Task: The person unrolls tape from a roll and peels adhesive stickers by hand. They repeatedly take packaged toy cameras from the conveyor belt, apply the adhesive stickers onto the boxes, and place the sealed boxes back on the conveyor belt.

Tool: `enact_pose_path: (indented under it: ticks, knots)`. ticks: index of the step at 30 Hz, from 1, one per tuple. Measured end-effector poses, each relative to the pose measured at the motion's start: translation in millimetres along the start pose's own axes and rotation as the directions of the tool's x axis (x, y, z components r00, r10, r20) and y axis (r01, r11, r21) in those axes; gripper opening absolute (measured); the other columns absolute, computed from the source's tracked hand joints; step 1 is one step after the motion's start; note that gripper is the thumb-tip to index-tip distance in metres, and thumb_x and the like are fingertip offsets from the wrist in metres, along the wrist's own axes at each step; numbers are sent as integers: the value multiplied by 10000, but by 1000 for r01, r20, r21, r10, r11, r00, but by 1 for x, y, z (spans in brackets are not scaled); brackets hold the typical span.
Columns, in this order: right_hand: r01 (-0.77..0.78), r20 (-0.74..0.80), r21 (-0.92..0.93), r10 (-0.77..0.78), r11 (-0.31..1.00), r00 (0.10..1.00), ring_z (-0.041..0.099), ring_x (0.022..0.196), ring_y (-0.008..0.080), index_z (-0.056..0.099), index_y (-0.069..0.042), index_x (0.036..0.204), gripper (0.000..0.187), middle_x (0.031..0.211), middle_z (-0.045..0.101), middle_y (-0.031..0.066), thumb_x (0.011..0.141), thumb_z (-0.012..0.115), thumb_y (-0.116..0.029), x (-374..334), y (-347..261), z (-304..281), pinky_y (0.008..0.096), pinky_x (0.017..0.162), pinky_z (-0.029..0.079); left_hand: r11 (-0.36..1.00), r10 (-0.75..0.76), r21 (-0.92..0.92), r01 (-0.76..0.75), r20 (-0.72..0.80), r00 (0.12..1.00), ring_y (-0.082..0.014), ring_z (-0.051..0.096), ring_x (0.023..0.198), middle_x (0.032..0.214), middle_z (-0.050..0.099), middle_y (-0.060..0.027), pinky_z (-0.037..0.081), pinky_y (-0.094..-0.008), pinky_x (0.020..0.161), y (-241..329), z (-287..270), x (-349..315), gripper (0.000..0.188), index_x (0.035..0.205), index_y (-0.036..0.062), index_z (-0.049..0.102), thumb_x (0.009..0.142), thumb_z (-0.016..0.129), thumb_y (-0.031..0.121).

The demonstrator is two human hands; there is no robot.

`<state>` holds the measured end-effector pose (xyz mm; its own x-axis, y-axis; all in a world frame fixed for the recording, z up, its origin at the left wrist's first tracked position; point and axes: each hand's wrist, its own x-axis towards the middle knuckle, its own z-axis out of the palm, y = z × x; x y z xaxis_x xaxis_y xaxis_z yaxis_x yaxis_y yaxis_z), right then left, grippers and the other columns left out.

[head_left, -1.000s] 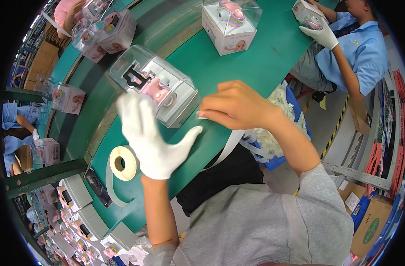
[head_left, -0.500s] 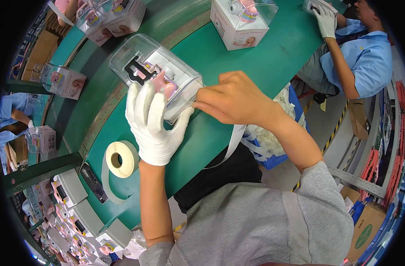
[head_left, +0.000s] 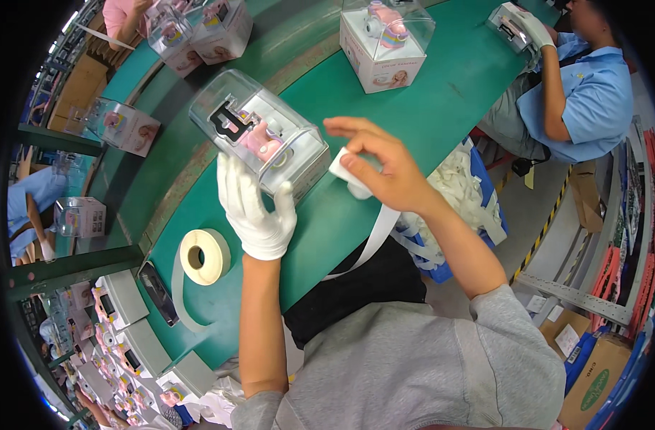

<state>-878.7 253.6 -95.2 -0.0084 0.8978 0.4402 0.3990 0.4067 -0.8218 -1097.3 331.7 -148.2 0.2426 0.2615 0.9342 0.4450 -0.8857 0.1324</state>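
Observation:
A box with a clear plastic cover (head_left: 220,89) and a printed white base (head_left: 312,170) rests tilted on the green bench. Inside it shows a pink toy camera (head_left: 261,143) with a black strap part. My left hand (head_left: 252,215), in a white glove, is at the box's near side with fingers stretched and thumb apart; whether it touches is hard to tell. Just right of the box hovers my bare right hand (head_left: 392,172). It pinches a small white piece (head_left: 338,168), which looks like a folded cloth, between thumb and fingers.
A label roll (head_left: 221,259) and a black tool (head_left: 158,294) lie left of me. More boxed cameras (head_left: 388,64) stand along the bench. Below its right edge is a blue bin (head_left: 485,179) of white backing scraps. A co-worker in blue (head_left: 593,93) handles another box at far right.
My right hand has drawn back from the box's corner, and the white piece now shows in it. My left fingers have slid off the box's top to its near side.

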Motion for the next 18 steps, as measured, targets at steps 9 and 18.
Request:
enact_pose_path:
  ticks: [9,18]
  knots:
    - [-70,87,101,61,992,994,428,1442,335,635,7,936,77,1570,420,227,964,639,-65,-35,-2,16,462,1117,417,636,-722,-78,768,294,627,-348,675,1116,1250,632,-240,538,-412,937,33,3,13,927,1412,-18,405,710,917,304]
    - [-122,-168,-88,106,989,980,383,1464,377,604,-5,899,69,1605,344,247,951,632,-40,-28,13,-6,491,1148,393,753,-491,-324,572,301,817,-403,626,1169,1404,507,-211,532,-436,981,3,84,35,812,1409,33,426,781,846,330]
